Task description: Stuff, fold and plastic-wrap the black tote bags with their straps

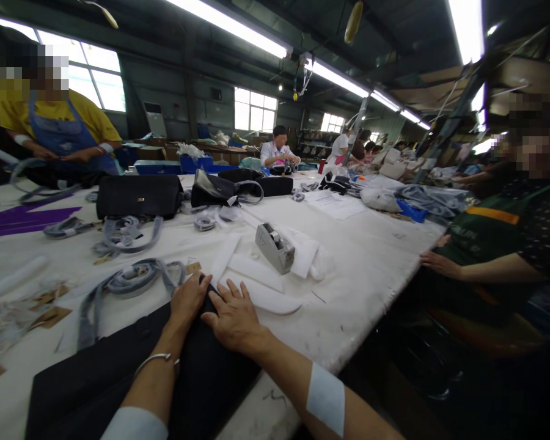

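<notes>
A black bag point(105, 366) lies on the white table directly in front of me, its near part under my forearms. At its far corner my left hand point(186, 304) is closed, fingers curled on the bag's edge. Beside it my right hand point(235, 316) rests palm down on the bag, its fingers spread open. Just left of my hands is a coiled grey wrapped strap point(135, 278). White padding strips point(256, 292) lie beyond my right fingers, with a grey tape dispenser point(275, 247) standing past them.
Black handbags point(140, 197) and more wrapped straps point(131, 235) sit farther back. Plastic and brown paper scraps point(32, 311) lie at left, near purple sheets point(27, 219). A co-worker in a green apron point(481, 238) stands at the table's right edge; another in yellow point(68, 131) works at far left.
</notes>
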Demonstrator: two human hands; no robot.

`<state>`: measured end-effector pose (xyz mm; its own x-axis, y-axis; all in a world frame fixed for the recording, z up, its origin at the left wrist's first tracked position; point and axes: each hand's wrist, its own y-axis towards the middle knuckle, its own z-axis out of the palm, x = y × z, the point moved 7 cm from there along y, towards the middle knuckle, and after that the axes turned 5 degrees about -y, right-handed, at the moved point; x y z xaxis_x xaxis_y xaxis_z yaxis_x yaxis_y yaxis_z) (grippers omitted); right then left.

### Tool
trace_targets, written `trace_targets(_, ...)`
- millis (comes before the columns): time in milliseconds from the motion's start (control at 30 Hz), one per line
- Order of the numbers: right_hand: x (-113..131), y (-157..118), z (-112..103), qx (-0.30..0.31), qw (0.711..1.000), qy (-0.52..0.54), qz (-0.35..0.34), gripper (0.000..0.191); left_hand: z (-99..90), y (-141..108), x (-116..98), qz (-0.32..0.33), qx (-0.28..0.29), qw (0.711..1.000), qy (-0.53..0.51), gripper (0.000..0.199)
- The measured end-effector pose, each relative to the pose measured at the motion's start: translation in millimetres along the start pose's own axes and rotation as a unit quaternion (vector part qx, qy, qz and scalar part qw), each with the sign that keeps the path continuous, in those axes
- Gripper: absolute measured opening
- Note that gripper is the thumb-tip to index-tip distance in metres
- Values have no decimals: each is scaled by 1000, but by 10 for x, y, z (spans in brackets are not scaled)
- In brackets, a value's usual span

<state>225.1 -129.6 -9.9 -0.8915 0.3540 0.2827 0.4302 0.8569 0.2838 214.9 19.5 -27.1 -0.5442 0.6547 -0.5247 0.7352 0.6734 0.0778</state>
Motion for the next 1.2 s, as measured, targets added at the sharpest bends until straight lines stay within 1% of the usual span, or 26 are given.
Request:
trace_targets(67,-8,13,18,30,1000,-5,-2,58,-63,6,-26,16,-42,999,-15,39)
trace_targets(167,-25,34,35,63,998,-4,6,60,-303,-48,-150,57,-131,989,-22,39)
trace_targets(200,-33,40,44,68,998,-3,9,60,-390,-88,-199,68,-145,987,-21,39)
trace_targets(267,-47,47,64,74,997,-1,12,60,-526,-208,-292,94,-135,986,-18,40)
trace_targets(333,-57,47,83,71,997,0,14,60,-583,-407,-368,146,-105,984,1,44)
trace_targets(367,-58,44,92,67,998,2,15,60,-572,-537,-382,176,-91,980,23,48)
trace_targets(433,-49,30,105,58,998,7,18,58,-469,-818,-334,216,-71,970,81,54)
trace_targets(533,-25,7,67,19,999,32,22,52,-189,-1142,-145,212,-23,965,155,53)
trace_targets(600,-62,4,4,-11,996,84,35,44,-59,-1249,-71,203,-1,962,180,53)
trace_targets(667,-192,19,-68,-25,988,142,62,37,-30,-1279,-68,198,3,962,186,53)
trace_targets(733,-413,38,-157,-29,981,166,96,35,-58,-1269,-99,194,4,965,176,52)
trace_targets(833,-806,18,-310,-22,982,135,132,33,-112,-1247,-129,184,3,972,147,48)
trace_targets(900,-1005,-39,-363,10,985,110,136,32,-128,-1238,-120,169,-2,977,131,47)
trace_targets(933,-1069,-75,-368,32,986,98,133,38,-130,-1235,-112,162,-3,979,123,48)
trace_targets(1000,-1128,-143,-348,73,987,76,126,56,-134,-1232,-106,151,-4,983,107,48)
trace_targets(1067,-1120,-178,-315,99,986,61,121,67,-151,-1233,-116,147,-7,985,90,46)
trace_targets(1200,-1080,-148,-304,120,981,71,132,67,-222,-1247,-141,143,-21,988,44,42)
